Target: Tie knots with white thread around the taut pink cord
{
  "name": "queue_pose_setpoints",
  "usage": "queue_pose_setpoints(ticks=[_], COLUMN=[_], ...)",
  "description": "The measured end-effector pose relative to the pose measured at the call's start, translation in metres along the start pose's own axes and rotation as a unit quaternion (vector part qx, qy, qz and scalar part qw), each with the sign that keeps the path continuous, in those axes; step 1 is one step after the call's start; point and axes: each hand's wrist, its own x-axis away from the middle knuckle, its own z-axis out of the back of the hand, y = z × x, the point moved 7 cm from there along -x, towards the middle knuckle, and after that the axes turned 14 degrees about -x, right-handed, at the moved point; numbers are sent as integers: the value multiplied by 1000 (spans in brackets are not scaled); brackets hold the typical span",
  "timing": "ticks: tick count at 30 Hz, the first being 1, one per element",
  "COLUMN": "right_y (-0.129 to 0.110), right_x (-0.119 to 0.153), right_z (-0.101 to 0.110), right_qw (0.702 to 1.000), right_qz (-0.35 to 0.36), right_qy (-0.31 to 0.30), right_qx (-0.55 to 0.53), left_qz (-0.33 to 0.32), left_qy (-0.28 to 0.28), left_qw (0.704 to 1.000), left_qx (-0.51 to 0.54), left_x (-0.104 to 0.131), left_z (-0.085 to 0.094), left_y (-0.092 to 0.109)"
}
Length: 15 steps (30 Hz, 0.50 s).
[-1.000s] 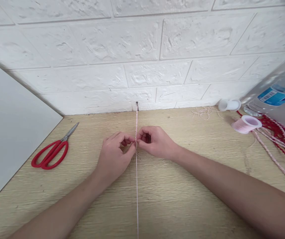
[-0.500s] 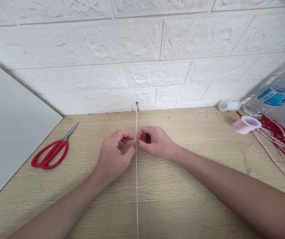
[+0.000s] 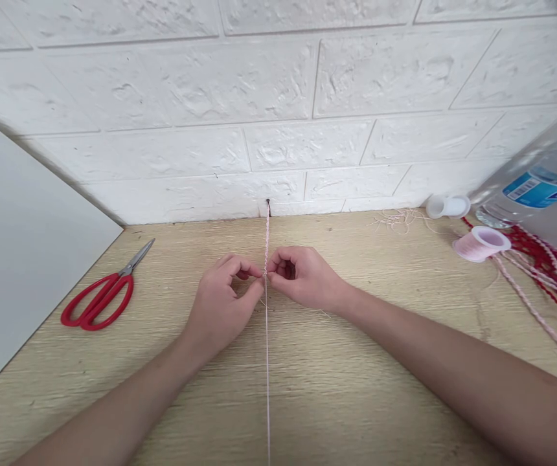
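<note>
A pink braided cord [image 3: 267, 236] runs from a small dark hook at the foot of the wall down to my fingertips. Below it, a taut pale pink thread [image 3: 267, 375] continues toward the bottom edge of the view. My left hand [image 3: 225, 294] is on the left of the cord's lower end, thumb and forefinger pinched on a thin thread. From the other side, my right hand [image 3: 302, 275] pinches a thread close against the cord, its other fingers curled. The fine strands between the fingertips are too small to make out fully.
Red-handled scissors [image 3: 106, 294] lie on the wooden table at left, near a white panel [image 3: 35, 239]. At right are a white spool [image 3: 447, 206], a pink thread spool [image 3: 481, 243], a water bottle [image 3: 541, 188] and red and pink cords [image 3: 550, 278]. The white brick-patterned wall [image 3: 278, 77] stands behind.
My left thumb has moved up toward the forefinger, closing the gap into a pinch at the cord. My right hand has stayed in place.
</note>
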Motion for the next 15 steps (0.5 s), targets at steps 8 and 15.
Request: queue_pose_setpoints(ticks=[8, 15], right_y=[-1, 0], right_x=[0, 0], right_z=[0, 0], right_qw=[1000, 1000], right_qz=[4, 4], right_qy=[-1, 0], right_qx=[1, 1], left_qz=[-20, -50], left_qy=[8, 5], left_qw=[1000, 999], left_qx=[-8, -14], left_x=[1, 0], left_z=[2, 1], left_y=[4, 8])
